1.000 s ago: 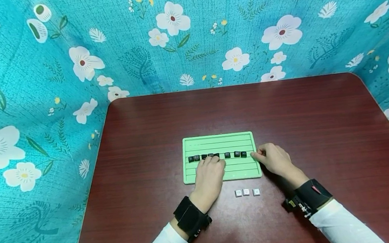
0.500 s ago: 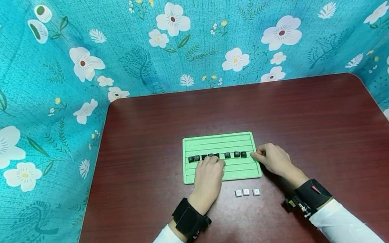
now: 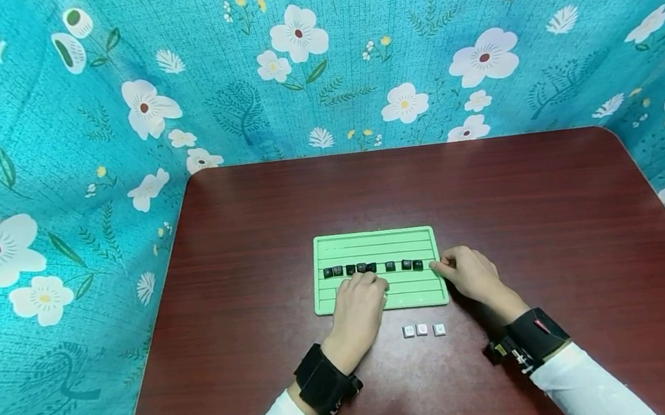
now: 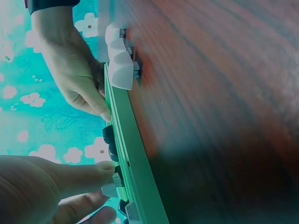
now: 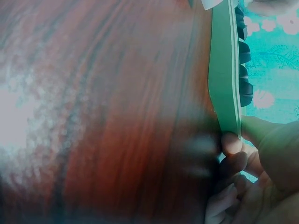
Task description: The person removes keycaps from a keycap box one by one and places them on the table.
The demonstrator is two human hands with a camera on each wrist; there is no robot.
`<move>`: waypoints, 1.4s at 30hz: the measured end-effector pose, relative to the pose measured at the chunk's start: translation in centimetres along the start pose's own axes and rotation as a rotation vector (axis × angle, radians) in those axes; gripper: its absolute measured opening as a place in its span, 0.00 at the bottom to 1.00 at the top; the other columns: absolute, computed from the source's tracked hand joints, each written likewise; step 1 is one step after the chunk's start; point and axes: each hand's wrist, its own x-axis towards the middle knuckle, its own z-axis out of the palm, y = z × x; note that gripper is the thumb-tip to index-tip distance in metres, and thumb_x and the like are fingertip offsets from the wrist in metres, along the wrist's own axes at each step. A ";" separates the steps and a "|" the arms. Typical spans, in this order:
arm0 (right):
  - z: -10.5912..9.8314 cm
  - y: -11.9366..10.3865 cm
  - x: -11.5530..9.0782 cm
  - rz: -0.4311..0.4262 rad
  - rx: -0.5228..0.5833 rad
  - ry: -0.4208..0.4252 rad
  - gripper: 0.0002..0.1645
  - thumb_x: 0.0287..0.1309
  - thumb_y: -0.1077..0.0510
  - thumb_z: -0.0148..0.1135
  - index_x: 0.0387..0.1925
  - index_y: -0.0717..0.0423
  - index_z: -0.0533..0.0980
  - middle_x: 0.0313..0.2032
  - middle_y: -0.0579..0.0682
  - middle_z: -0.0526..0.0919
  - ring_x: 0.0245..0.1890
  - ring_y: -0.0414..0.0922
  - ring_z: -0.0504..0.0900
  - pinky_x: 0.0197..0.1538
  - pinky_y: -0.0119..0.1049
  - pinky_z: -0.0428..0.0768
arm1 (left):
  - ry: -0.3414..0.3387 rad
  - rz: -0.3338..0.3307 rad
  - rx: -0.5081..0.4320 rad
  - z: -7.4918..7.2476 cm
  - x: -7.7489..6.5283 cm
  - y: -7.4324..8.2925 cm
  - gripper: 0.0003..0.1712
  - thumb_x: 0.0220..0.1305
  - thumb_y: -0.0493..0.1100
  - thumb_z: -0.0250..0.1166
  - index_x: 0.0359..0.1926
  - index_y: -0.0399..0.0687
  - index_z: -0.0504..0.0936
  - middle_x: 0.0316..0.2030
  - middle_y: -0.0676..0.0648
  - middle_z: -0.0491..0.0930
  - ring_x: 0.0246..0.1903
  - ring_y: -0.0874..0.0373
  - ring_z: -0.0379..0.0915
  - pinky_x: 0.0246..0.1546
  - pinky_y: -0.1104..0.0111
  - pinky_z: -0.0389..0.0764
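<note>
A light green grooved board (image 3: 407,288) lies on the table, with a row of black keycaps (image 3: 407,265) across its middle. My left hand (image 3: 360,304) is over the board's near half, fingers at the row. In the left wrist view, its thumb and fingers pinch a pale keycap (image 4: 110,189) close to the board; the back of the hand hides this from the head view. My right hand (image 3: 470,272) grips the board's right edge, thumb on top and curled fingers at the side and below, as the right wrist view shows.
Three white keycaps (image 3: 422,330) sit on the dark red wooden table (image 3: 239,260) in front of the board. Behind the table and along its sides hangs a blue flowered cloth (image 3: 227,61). Both wrists wear black straps (image 3: 327,382) with cameras.
My left hand has drawn back slightly toward the body, its fingertips a little lower against the row of black keycaps. The right hand keeps its grip on the board's edge.
</note>
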 end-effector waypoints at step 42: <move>0.0 0.0 0.0 0.004 -0.011 0.013 0.26 0.60 0.40 0.54 0.14 0.48 0.63 0.11 0.41 0.56 0.12 0.41 0.55 0.18 0.34 0.50 | -0.073 0.093 0.003 -1.3 -1.1 1.1 0.04 0.53 0.43 0.66 0.32 0.54 0.84 0.29 0.56 0.78 0.31 0.61 0.71 0.31 0.70 0.67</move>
